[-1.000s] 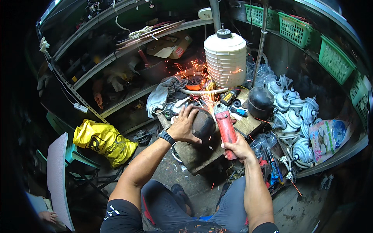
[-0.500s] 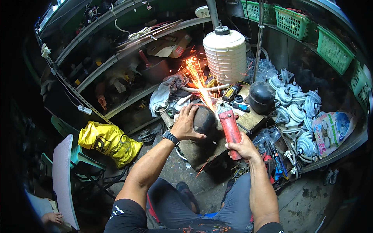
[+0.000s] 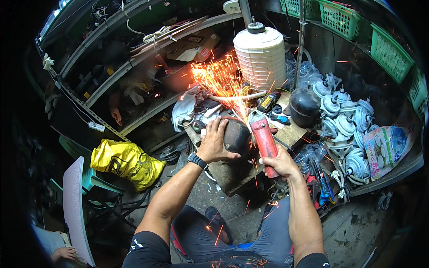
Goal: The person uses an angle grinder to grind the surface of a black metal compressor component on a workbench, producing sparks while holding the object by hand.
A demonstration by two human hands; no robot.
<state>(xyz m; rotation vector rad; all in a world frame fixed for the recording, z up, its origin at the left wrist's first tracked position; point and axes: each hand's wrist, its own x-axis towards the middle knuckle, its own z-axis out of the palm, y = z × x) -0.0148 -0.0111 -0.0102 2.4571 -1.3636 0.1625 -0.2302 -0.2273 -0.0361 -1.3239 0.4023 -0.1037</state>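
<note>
My right hand (image 3: 279,163) is wrapped round the body of a red angle grinder (image 3: 264,142). The grinder's head meets the far right side of a dark, rounded metal housing (image 3: 237,137). From there a dense fan of orange sparks (image 3: 230,85) sprays away and to the left; the disc itself is hidden. Against the housing's left side lies my left hand (image 3: 215,144), fingers over its top and thumb along the near side, gripping it. The housing rests on a low wooden block (image 3: 225,176). A second dark rounded housing (image 3: 304,107) stands to the right.
Behind are a white ribbed tank (image 3: 260,56) and a grey rag (image 3: 185,109). Grey round motor parts (image 3: 344,123) are heaped at right. A yellow bag (image 3: 127,164) sits on the floor at left. Another person's hand (image 3: 66,253) shows at lower left.
The sparks have spread into a wider, denser fan, and some now fly toward my legs. The grinder has shifted only slightly; my left hand stays on the housing.
</note>
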